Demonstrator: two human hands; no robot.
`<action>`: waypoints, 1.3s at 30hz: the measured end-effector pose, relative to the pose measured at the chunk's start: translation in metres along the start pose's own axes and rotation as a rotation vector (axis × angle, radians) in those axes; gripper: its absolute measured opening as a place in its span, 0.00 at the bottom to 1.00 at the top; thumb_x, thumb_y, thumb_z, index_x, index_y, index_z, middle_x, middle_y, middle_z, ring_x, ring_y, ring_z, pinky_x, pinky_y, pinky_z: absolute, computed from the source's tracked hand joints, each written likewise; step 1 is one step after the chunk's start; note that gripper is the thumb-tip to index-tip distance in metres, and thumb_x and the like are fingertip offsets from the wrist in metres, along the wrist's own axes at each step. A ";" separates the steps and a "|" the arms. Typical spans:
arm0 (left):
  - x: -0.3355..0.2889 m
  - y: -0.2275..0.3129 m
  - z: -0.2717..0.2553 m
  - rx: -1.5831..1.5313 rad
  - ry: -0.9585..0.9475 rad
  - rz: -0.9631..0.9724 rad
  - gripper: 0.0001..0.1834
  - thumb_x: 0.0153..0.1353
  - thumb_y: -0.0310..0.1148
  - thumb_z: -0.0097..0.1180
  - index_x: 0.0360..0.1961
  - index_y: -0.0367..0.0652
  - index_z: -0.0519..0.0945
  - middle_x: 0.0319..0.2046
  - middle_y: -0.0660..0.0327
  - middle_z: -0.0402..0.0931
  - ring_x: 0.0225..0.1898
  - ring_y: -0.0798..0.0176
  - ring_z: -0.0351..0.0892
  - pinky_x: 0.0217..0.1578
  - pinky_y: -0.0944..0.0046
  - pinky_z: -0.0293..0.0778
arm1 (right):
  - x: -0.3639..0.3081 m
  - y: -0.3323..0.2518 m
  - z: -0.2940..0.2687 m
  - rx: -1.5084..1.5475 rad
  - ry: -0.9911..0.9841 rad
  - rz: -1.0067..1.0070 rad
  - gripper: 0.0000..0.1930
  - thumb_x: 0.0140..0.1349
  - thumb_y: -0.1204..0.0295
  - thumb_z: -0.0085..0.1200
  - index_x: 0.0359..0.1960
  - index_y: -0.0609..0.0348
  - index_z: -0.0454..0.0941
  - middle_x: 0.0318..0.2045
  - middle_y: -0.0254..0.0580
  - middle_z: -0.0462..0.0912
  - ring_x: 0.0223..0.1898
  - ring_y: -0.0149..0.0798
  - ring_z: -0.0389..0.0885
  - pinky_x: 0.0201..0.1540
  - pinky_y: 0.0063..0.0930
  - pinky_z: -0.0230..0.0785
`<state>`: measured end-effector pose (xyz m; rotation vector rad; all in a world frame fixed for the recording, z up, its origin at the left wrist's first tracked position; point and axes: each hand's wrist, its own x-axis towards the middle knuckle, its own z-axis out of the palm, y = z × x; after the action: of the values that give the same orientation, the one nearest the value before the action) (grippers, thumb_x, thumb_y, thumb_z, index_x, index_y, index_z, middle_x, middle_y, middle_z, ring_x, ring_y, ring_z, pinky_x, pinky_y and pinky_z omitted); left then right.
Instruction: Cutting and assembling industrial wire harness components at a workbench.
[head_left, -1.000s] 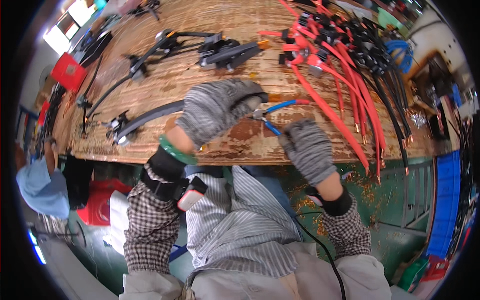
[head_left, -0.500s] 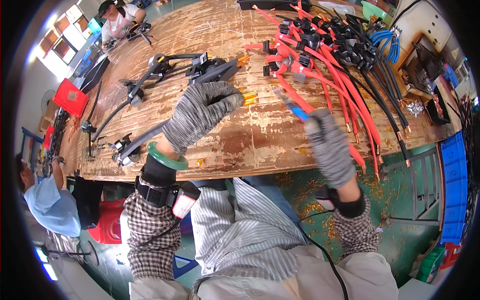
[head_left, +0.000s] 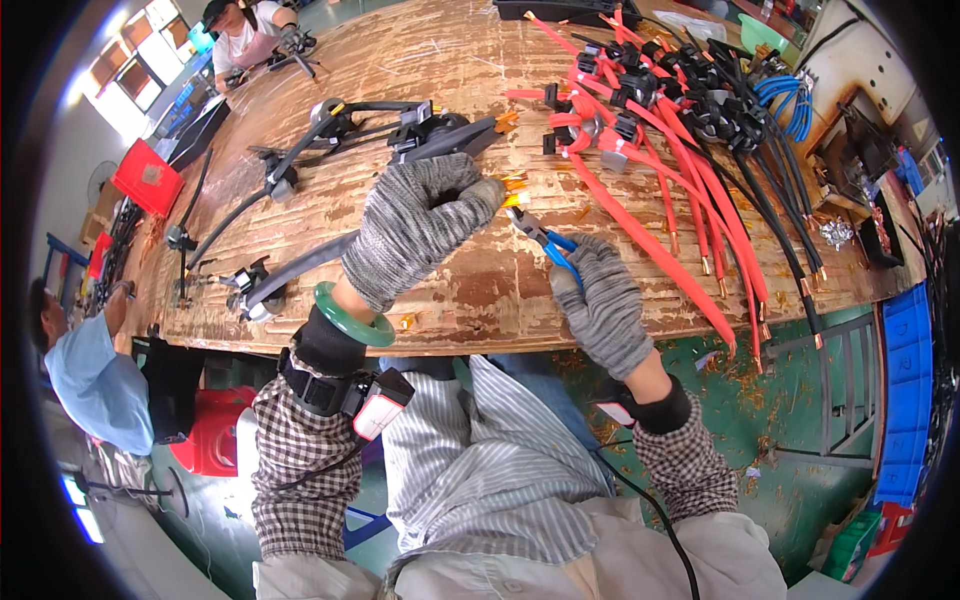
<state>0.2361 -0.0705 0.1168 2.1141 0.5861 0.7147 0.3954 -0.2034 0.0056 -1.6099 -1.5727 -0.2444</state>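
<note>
My left hand (head_left: 415, 230), in a grey knit glove, is closed round a thick black cable (head_left: 312, 266). The bared orange-yellow wire ends (head_left: 515, 190) stick out past its fingers. From the other side, my gloved right hand (head_left: 605, 305) grips blue-handled cutting pliers (head_left: 555, 245). Their metal jaws point at the wire ends and come right up to them; whether they touch I cannot tell. Just beyond my left hand lies another black cable (head_left: 455, 138) with splayed orange ends. The black fitting (head_left: 255, 290) at the near left appears joined to the held cable.
Red cables (head_left: 660, 270) with black clamps are heaped on the worn wooden table (head_left: 470, 290) at the right, with black cables (head_left: 775, 230) beside them. More black cable assemblies (head_left: 290, 160) lie at the left. Two people sit across and to the left. Wire scraps litter the green floor.
My right hand has moved left with the pliers, bringing their jaws to the wire ends. My left hand has shifted slightly right with the cable still in it.
</note>
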 end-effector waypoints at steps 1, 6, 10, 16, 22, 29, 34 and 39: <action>-0.001 0.001 0.001 -0.004 -0.013 0.009 0.12 0.56 0.33 0.55 0.33 0.33 0.78 0.24 0.64 0.76 0.27 0.74 0.69 0.28 0.71 0.67 | 0.002 0.002 0.002 0.007 -0.042 0.077 0.17 0.54 0.63 0.55 0.38 0.63 0.69 0.33 0.49 0.74 0.33 0.44 0.74 0.37 0.38 0.67; -0.013 0.004 -0.005 -0.020 -0.070 0.113 0.11 0.58 0.32 0.51 0.28 0.33 0.76 0.20 0.64 0.69 0.24 0.72 0.65 0.26 0.70 0.64 | 0.010 0.000 -0.006 0.767 0.004 0.582 0.23 0.48 0.61 0.62 0.40 0.60 0.68 0.32 0.39 0.72 0.31 0.33 0.70 0.37 0.30 0.67; -0.015 0.002 -0.002 -0.072 -0.032 0.143 0.09 0.57 0.31 0.53 0.30 0.34 0.77 0.19 0.62 0.70 0.23 0.71 0.66 0.26 0.69 0.67 | 0.004 -0.009 -0.013 0.522 -0.141 0.322 0.21 0.50 0.65 0.59 0.43 0.61 0.67 0.33 0.40 0.72 0.33 0.37 0.71 0.39 0.32 0.66; -0.014 0.003 -0.001 0.022 -0.075 0.110 0.10 0.58 0.31 0.51 0.29 0.33 0.77 0.19 0.63 0.70 0.23 0.71 0.67 0.26 0.70 0.65 | 0.017 -0.017 -0.005 0.369 0.046 0.258 0.13 0.53 0.70 0.52 0.39 0.60 0.71 0.28 0.46 0.76 0.30 0.46 0.74 0.36 0.34 0.67; -0.014 -0.002 0.002 -0.037 -0.014 0.184 0.10 0.58 0.32 0.52 0.29 0.34 0.77 0.17 0.61 0.69 0.20 0.71 0.65 0.23 0.68 0.65 | 0.025 0.002 -0.003 0.347 -0.144 0.462 0.17 0.58 0.60 0.48 0.38 0.63 0.71 0.25 0.49 0.75 0.29 0.47 0.75 0.34 0.37 0.67; -0.017 0.001 -0.003 0.003 -0.031 0.164 0.09 0.58 0.30 0.50 0.28 0.33 0.76 0.19 0.62 0.69 0.22 0.69 0.67 0.25 0.69 0.64 | 0.027 -0.013 -0.013 0.371 -0.295 0.427 0.18 0.56 0.62 0.51 0.42 0.64 0.69 0.32 0.53 0.74 0.33 0.50 0.75 0.37 0.38 0.67; -0.018 0.002 -0.003 0.006 -0.069 0.138 0.09 0.58 0.30 0.51 0.29 0.33 0.76 0.20 0.61 0.70 0.23 0.69 0.68 0.25 0.68 0.65 | 0.028 -0.021 -0.018 0.214 -0.181 0.098 0.19 0.53 0.68 0.54 0.45 0.63 0.67 0.38 0.54 0.73 0.40 0.51 0.74 0.43 0.38 0.67; -0.018 0.002 -0.001 0.036 -0.054 0.137 0.09 0.58 0.30 0.50 0.30 0.33 0.76 0.21 0.60 0.71 0.23 0.68 0.69 0.26 0.69 0.66 | 0.035 -0.025 -0.020 0.230 -0.185 0.047 0.20 0.53 0.68 0.53 0.45 0.63 0.66 0.38 0.54 0.72 0.40 0.52 0.73 0.43 0.39 0.67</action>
<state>0.2223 -0.0826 0.1134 2.2159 0.4308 0.7253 0.3876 -0.1953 0.0513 -1.5204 -1.6337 0.1115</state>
